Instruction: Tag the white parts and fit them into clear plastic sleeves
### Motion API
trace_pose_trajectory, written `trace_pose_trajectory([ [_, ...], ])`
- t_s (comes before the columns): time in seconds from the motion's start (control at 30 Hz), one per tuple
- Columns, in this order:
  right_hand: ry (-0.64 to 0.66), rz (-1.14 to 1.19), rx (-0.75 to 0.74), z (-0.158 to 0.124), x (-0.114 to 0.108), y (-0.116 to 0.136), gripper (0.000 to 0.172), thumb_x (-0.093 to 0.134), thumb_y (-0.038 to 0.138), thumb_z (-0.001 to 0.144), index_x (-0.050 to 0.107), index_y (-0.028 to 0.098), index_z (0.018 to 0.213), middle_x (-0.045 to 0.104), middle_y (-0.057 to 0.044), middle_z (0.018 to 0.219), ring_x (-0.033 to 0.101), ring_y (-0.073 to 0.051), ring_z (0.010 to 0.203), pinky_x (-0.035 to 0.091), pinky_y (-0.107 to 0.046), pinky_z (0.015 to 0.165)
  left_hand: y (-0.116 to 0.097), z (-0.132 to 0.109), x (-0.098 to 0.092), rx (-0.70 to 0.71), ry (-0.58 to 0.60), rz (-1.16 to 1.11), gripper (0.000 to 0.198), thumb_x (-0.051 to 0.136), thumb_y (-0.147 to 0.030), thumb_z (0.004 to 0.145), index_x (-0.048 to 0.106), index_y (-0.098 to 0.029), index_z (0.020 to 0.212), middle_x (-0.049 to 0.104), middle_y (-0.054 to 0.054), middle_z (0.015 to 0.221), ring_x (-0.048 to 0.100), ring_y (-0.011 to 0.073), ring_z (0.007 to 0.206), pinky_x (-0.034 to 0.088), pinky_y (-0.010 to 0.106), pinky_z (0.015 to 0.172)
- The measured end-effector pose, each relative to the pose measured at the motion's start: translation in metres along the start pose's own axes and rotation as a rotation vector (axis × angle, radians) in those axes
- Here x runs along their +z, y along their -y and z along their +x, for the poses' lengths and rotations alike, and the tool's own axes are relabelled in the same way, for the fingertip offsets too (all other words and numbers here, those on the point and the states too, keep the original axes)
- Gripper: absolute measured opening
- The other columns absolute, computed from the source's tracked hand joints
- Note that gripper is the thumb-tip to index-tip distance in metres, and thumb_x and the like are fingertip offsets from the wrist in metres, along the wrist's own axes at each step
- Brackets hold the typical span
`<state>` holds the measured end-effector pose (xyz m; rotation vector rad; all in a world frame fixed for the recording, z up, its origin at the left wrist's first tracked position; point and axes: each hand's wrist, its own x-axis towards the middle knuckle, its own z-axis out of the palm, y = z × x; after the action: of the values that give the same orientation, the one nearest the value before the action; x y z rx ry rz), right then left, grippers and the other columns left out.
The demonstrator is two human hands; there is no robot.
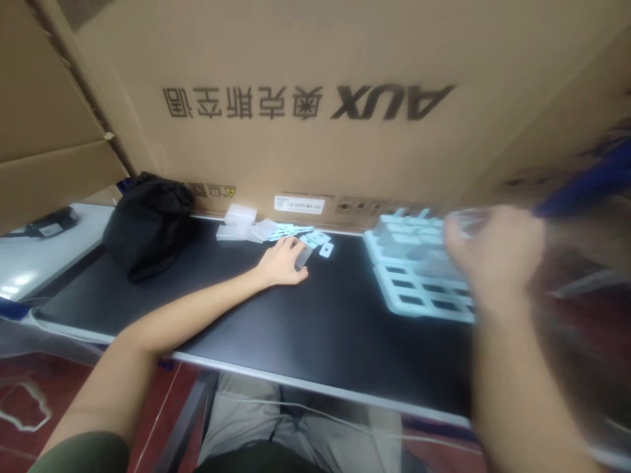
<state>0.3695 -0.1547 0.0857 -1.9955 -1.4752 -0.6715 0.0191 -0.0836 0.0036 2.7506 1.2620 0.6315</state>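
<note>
Left hand (282, 264) pinches a clear piece (304, 257) beside pale-blue tags (319, 238) on the table (305, 335) — right hand (500, 256) blurred over tray (417, 264), can't tell its grip — front slots (438, 305) look unfilled, tags lie loose.

Near tabletop (315, 335) open; blue tray (386, 282) blocks right, carton (296, 151) behind, bag (150, 226) left.
</note>
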Motion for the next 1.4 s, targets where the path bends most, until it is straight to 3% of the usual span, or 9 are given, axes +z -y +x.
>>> trace_pose_trajectory([
  [0.07,-0.018,0.065,-0.050,-0.007,0.010,0.030,0.051,0.035,0.051,0.098,0.067,0.012,0.106,0.069,-0.025,0.098,0.063,-0.041,0.101,0.049,-0.053,0.088,0.005,0.001,0.003,0.007,-0.036,-0.095,0.047,0.071,-0.039,0.082,0.055,-0.023,0.123,0.058,0.011,0.128,0.060,0.0310,0.121,0.058,0.048,0.098],
  [0.17,0.176,0.215,-0.308,-0.026,0.037,0.078,0.041,0.043,0.043,0.098,0.069,0.016,0.114,0.072,-0.016,0.107,0.064,-0.031,0.106,0.050,-0.044,0.098,0.014,0.005,0.007,0.068,-0.172,-0.289,0.048,0.074,-0.029,0.077,0.054,-0.021,0.119,0.062,0.010,0.123,0.063,0.0262,0.115,0.057,0.044,0.102],
  [0.23,0.359,0.236,-0.472,-0.041,0.056,0.100,0.045,0.042,0.041,0.101,0.064,0.016,0.131,0.069,-0.018,0.122,0.060,-0.033,0.116,0.049,-0.045,0.100,0.019,0.007,0.010,0.088,-0.297,-0.416,0.046,0.075,-0.023,0.076,0.054,-0.020,0.117,0.065,0.009,0.119,0.065,0.0250,0.114,0.057,0.045,0.104],
  [0.4,0.511,0.238,-0.531,-0.061,0.079,0.108,0.035,0.047,0.043,0.101,0.070,0.017,0.110,0.069,-0.017,0.111,0.061,-0.031,0.107,0.049,-0.043,0.096,0.016,0.012,0.018,0.126,-0.449,-0.797,0.051,0.079,-0.021,0.074,0.052,-0.020,0.117,0.068,0.013,0.125,0.067,0.0262,0.122,0.054,0.048,0.110],
  [0.6,0.596,0.295,-0.444,-0.058,0.082,0.099,0.015,0.058,0.033,0.092,0.063,0.018,0.092,0.069,-0.013,0.094,0.065,-0.026,0.088,0.050,-0.036,0.080,0.000,0.010,0.025,0.139,-0.429,-1.104,0.059,0.085,-0.020,0.073,0.047,-0.021,0.118,0.068,0.015,0.132,0.064,0.0255,0.131,0.050,0.046,0.114],
  [0.77,0.653,0.426,-0.296,-0.049,0.069,0.087,0.022,0.072,0.029,0.080,0.063,0.019,0.098,0.072,-0.003,0.079,0.067,-0.018,0.069,0.052,-0.029,0.068,-0.005,0.007,0.024,0.139,-0.375,-1.144,0.058,0.091,-0.026,0.071,0.056,-0.019,0.117,0.069,0.015,0.128,0.066,0.0280,0.125,0.054,0.042,0.104],
  [0.93,0.583,0.996,0.013,-0.046,0.040,0.088,0.031,0.079,0.048,0.079,0.069,0.021,0.088,0.073,-0.004,0.080,0.067,-0.018,0.069,0.056,-0.030,0.061,-0.009,0.002,0.021,0.206,-0.211,-1.183,0.055,0.083,-0.034,0.084,0.049,-0.023,0.126,0.061,0.013,0.134,0.062,0.0271,0.131,0.051,0.049,0.112],
  [1.13,0.692,1.503,0.187,-0.063,0.022,0.120,0.042,0.091,0.051,0.069,0.071,0.021,0.091,0.073,-0.002,0.082,0.067,-0.014,0.066,0.061,-0.028,0.063,-0.008,0.001,0.031,0.460,-0.177,-0.990,0.061,0.064,-0.041,0.099,0.027,-0.031,0.146,0.042,0.015,0.149,0.053,0.0310,0.139,0.048,0.058,0.114],
  [1.4,0.871,1.670,0.363,-0.073,0.023,0.131,0.053,0.095,0.046,0.067,0.057,0.022,0.095,0.071,0.003,0.067,0.068,-0.011,0.055,0.057,-0.020,0.053,-0.005,-0.002,0.031,0.602,-0.251,-0.692,0.051,0.046,-0.039,0.107,0.025,-0.034,0.153,0.042,0.015,0.145,0.045,0.0308,0.141,0.044,0.060,0.114],
])
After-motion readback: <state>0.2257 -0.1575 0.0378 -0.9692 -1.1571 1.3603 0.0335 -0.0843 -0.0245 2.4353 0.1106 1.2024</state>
